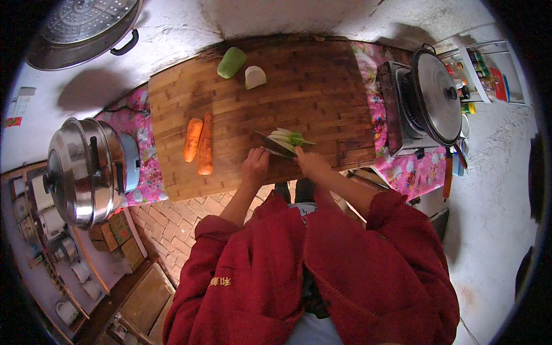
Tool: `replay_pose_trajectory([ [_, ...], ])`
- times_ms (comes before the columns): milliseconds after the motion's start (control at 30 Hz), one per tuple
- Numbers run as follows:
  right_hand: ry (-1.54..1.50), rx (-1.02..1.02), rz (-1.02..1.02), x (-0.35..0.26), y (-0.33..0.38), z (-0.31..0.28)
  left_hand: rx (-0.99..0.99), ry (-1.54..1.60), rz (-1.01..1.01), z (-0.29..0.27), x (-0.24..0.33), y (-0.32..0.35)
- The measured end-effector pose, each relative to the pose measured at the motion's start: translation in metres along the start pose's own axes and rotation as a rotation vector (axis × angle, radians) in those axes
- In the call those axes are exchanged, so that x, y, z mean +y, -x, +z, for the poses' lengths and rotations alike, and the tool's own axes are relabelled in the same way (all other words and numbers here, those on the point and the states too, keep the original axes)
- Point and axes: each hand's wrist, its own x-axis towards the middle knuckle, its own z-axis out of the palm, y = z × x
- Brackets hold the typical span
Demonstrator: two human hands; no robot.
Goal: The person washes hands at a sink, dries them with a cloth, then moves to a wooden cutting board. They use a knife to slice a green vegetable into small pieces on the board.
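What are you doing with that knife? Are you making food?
A person in a red jacket is slicing a pale green vegetable on a wooden cutting board. The left hand is by the knife; the right hand is beside the slices. Which one grips the handle is hard to tell. Two carrots lie whole on the board, and two more green vegetable pieces sit at its far edge.

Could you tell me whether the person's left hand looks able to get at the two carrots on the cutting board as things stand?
Probably yes: the left hand rests on the cutting board beside the knife, and the carrots lie just to its left with only bare board between.
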Motion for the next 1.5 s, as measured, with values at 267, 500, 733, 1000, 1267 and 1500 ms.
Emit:
replay_pose_trajectory([
  [267,0.144,-0.022,-0.111,-0.024,0.031,-0.047,-0.072,-0.019,-0.027,-0.002,-0.004,0.004],
  [500,0.175,-0.04,-0.104,-0.021,0.015,-0.027,-0.139,0.031,-0.101,0.0,-0.005,0.008],
  [733,0.109,0.064,-0.1,-0.002,0.004,0.014,-0.112,-0.034,-0.085,0.004,-0.007,0.014],
  [1000,0.124,-0.05,-0.09,-0.015,0.017,-0.035,-0.11,0.017,-0.058,-0.001,-0.005,0.007],
  [1267,0.218,-0.083,-0.112,-0.022,0.025,-0.046,-0.108,0.051,-0.078,0.002,-0.008,0.01],
  [1500,0.218,-0.058,-0.123,-0.023,0.019,-0.029,-0.144,0.016,-0.114,0.005,-0.01,0.017],
])
